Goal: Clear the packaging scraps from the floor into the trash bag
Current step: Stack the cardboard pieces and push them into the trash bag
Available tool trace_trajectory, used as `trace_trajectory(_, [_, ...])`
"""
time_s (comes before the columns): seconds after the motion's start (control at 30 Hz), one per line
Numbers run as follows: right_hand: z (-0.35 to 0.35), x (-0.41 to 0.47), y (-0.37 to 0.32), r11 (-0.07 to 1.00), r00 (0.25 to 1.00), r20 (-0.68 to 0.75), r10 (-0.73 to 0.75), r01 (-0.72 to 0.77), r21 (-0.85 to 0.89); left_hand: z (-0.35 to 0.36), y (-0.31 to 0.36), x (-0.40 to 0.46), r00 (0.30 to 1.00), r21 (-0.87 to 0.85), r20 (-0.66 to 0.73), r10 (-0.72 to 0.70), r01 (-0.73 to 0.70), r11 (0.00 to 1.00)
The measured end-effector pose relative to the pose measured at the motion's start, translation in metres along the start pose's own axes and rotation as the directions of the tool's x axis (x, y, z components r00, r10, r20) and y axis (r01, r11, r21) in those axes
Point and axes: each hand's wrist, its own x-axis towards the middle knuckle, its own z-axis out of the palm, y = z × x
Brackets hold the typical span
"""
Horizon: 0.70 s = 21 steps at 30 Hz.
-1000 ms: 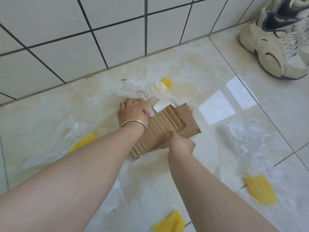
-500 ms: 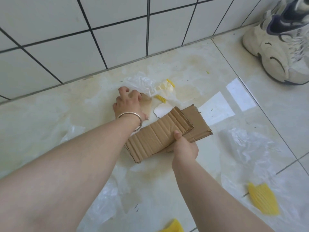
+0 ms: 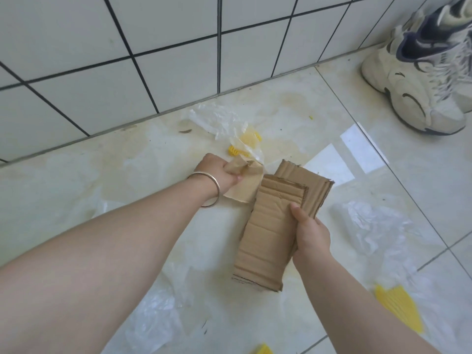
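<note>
My right hand [image 3: 310, 232] grips a stack of brown corrugated cardboard [image 3: 270, 226], held lifted and tilted above the floor. To its left, my left hand [image 3: 219, 173], with a metal bangle on the wrist, is closed on a crumpled brown paper scrap [image 3: 245, 182] joined to clear plastic film [image 3: 217, 121] that trails toward the wall. Small yellow foam bits [image 3: 249, 140] sit under that film. More clear plastic [image 3: 370, 226] lies on the floor at right, and a yellow foam net [image 3: 398, 310] lies at lower right. No trash bag is in view.
A white tiled wall [image 3: 153, 47] runs along the back. A worn white and navy sneaker [image 3: 421, 80] stands at the top right. Clear plastic sheets [image 3: 153, 320] lie near my left arm, and another yellow foam piece [image 3: 263, 350] shows at the bottom edge.
My right hand has raised the cardboard stack and turned it more upright. My left hand has closed on the brown paper scrap and pulled it and the plastic film up from the floor.
</note>
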Motion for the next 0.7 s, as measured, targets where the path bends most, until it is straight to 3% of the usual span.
trace_trajectory(0.17, [-0.01, 0.002, 0.003, 0.996, 0.999, -0.047, -0.028, 0.024, -0.082, 0.026, 0.008, 0.001, 0.992, 0.292, -0.008, 0.124, -0.116, 0.949])
trace_trajectory(0.27, [-0.014, 0.001, 0.006, 0.988, 0.998, -0.042, -0.049, 0.043, -0.146, 0.036, 0.009, -0.001, 0.991, 0.215, 0.01, 0.13, -0.129, 0.968])
trace_trajectory(0.43, [-0.018, -0.001, 0.01, 0.984, 0.998, -0.03, -0.047, 0.041, -0.172, 0.038, 0.016, -0.009, 0.997, 0.244, 0.022, 0.072, -0.075, 0.967])
trace_trajectory(0.53, [-0.021, -0.006, 0.016, 0.983, 0.999, 0.015, -0.046, 0.048, -0.177, 0.04, 0.004, -0.025, 1.0, 0.113, 0.003, -0.012, 0.012, 0.994])
trace_trajectory(0.7, [-0.029, -0.02, 0.02, 0.996, 0.985, 0.174, 0.009, 0.006, -0.086, 0.027, -0.017, -0.062, 0.99, -0.296, -0.063, -0.125, 0.101, 0.95])
